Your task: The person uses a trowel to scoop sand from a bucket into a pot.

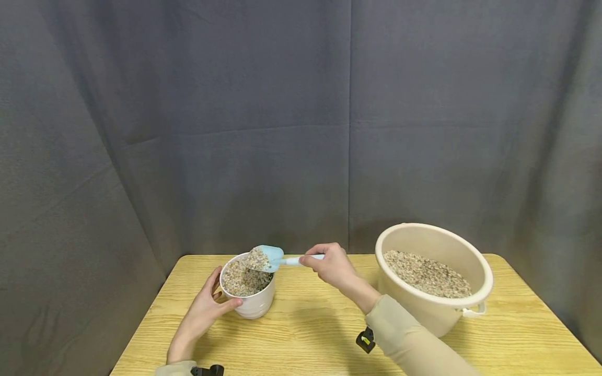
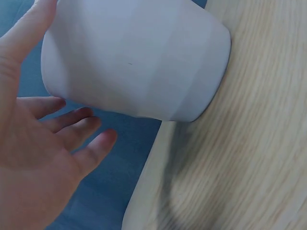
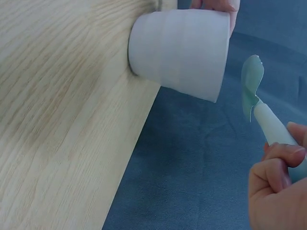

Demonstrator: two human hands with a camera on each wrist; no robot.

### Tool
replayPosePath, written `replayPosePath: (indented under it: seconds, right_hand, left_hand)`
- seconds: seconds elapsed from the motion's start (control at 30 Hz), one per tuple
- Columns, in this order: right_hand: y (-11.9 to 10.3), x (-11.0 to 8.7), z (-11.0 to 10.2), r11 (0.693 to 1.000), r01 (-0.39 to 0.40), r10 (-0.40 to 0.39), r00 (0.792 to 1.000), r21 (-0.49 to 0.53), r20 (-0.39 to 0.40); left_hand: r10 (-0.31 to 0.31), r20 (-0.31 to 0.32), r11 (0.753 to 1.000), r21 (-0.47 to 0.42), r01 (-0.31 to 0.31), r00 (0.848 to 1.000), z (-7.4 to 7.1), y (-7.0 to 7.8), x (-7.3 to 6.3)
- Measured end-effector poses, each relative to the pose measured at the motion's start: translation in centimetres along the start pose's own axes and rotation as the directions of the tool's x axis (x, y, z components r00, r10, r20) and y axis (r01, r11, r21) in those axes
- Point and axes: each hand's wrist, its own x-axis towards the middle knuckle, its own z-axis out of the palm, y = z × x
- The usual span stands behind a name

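Observation:
A small white flowerpot (image 1: 256,307), filled with coarse gravel-like grains (image 1: 240,279), stands upright on the left of the table. My left hand (image 1: 209,300) holds it by the side, its thumb at the near rim and a finger around the left. In the left wrist view, several fingertips (image 2: 103,141) hang beside the pot wall, apart from it. My right hand (image 1: 331,265) grips the handle of a light blue scoop (image 1: 273,254). The scoop's blade lies above the pot's opening, loaded with the same grains. In the right wrist view, the scoop (image 3: 252,79) appears edge-on, clear of the rim.
A large cream bucket (image 1: 435,232) with a white handle stands at the table's right, partly filled with similar grains. My right forearm passes in front of it. The wooden table (image 1: 301,339) ends at a grey curtain (image 1: 282,130) behind.

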Motion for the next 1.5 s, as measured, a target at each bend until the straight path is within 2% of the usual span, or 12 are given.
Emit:
replayPosePath:
  seconds: [0.17,0.4,0.57,0.7,1.03,1.17,1.3,1.5]
  right_hand:
    - [0.0,0.5,0.6,0.982,0.059,-0.07,0.996,-0.181,-0.051]
    - [-0.2,0.7,1.4,0.964,0.115,-0.135,0.988,-0.241,-0.07]
    - [-0.4,0.7,2.0,0.935,0.18,-0.205,0.978,-0.305,-0.051]
    - [-0.7,0.7,2.2,0.898,0.253,-0.286,0.957,-0.361,-0.041]
    - [-1.2,0.5,2.3,0.776,0.397,-0.468,0.883,-0.49,-0.026]
    - [-1.2,0.5,2.3,0.749,0.421,-0.5,0.866,-0.511,-0.021]
    - [-1.2,0.4,2.3,0.733,0.431,-0.515,0.857,-0.526,-0.016]
    - [-1.3,0.2,2.3,0.708,0.46,-0.548,0.836,-0.536,-0.007]
  left_hand:
    - [-0.007,-0.008,0.999,-0.051,0.006,1.0,0.4,-0.3,0.1]
    - [-0.039,-0.024,0.997,-0.068,0.038,0.999,0.9,-0.3,0.1]
    - [-0.054,-0.026,0.997,-0.064,0.053,0.998,0.9,-0.2,0.1]
    - [-0.064,-0.034,0.997,-0.047,0.062,0.997,0.9,-0.2,0.1]
    - [-0.07,-0.035,0.997,-0.029,0.069,0.997,0.9,-0.3,0.1]
    - [-0.067,-0.032,0.997,-0.05,0.065,0.997,0.8,-0.4,0.1]
    - [-0.062,-0.027,0.996,-0.071,0.06,0.998,0.8,-0.5,0.1]
    - [-0.071,-0.034,0.996,-0.048,0.07,0.997,0.9,-0.5,0.1]
